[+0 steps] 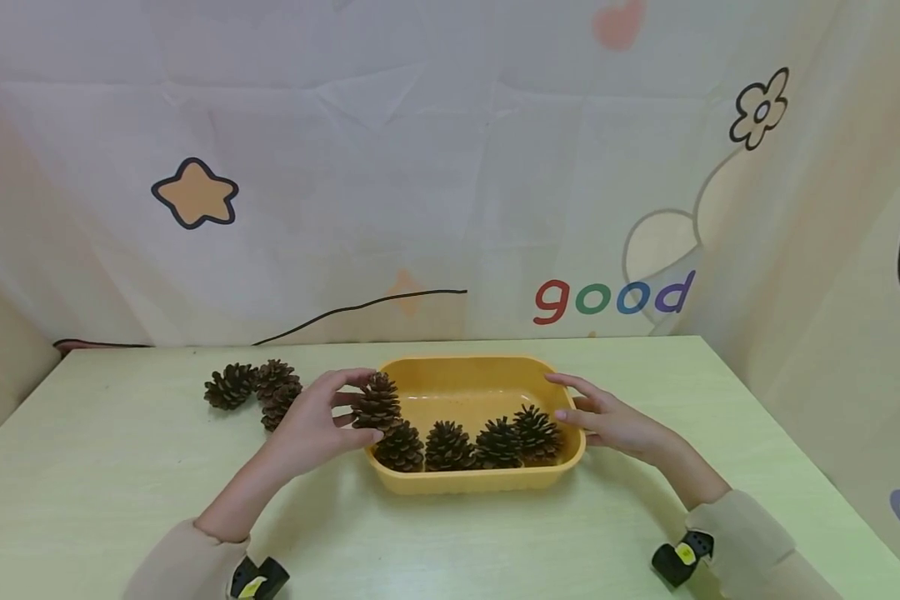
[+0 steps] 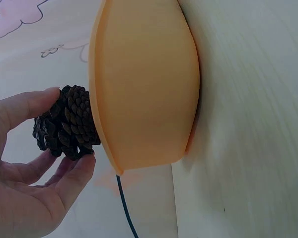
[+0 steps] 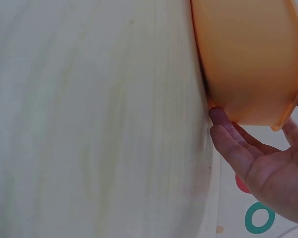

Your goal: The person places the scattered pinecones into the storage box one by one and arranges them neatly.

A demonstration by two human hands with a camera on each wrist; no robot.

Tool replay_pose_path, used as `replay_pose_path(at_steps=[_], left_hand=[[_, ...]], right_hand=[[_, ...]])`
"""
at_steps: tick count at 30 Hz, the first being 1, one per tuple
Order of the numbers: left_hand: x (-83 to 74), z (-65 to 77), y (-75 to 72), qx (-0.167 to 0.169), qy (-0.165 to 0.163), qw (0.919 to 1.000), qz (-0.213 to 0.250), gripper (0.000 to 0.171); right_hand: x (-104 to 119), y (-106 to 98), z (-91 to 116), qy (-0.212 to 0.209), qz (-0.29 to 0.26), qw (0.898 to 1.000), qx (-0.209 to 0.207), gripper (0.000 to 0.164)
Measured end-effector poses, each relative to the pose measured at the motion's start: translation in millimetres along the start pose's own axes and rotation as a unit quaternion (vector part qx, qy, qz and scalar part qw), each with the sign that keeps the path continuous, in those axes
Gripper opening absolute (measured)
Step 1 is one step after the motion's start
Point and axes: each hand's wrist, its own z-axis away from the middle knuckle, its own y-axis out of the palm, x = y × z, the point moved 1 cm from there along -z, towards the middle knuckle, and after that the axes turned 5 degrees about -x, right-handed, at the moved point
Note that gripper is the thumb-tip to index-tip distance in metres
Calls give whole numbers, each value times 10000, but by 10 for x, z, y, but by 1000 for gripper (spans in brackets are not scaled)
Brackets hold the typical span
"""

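Observation:
At the left rim of a yellow plastic basin (image 1: 465,482), my left hand (image 1: 317,425) grips a brown pine cone (image 1: 377,402) between thumb and fingers. The left wrist view shows this pine cone (image 2: 72,121) against the basin's rim, above table height. Inside the basin, several pine cones (image 1: 448,447) stand in a row along the near wall. My right hand (image 1: 607,419) holds the basin's right end, thumb over the rim and fingers on the outer wall. In the right wrist view, the fingertips (image 3: 219,116) touch the basin's outside near its bottom.
A small cluster of loose pine cones (image 1: 231,387) lies on the table's left side, partly behind my left hand. The pale green table (image 1: 105,467) meets a printed cloth backdrop (image 1: 330,183) at its far edge. Each sleeve carries a black wrist camera (image 1: 678,560).

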Motion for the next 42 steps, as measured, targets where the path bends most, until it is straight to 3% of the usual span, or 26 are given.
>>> replay_pose_path(at_steps=[8, 15, 30, 42], left_hand=[[-35, -108, 153, 169, 106, 9998, -60, 66], [-96, -183, 308, 137, 235, 9996, -25, 51], [-262, -386, 561, -101, 355, 9983, -448, 61], [-404, -532, 782, 8, 311, 9986, -438, 59]], right_hand=[[14, 4, -7, -25, 7, 10000, 33, 66], [23, 10, -17, -46, -15, 10000, 36, 65], [40, -5, 10, -78, -48, 9999, 120, 68], [3, -10, -2, -118, -174, 9996, 201, 66]])
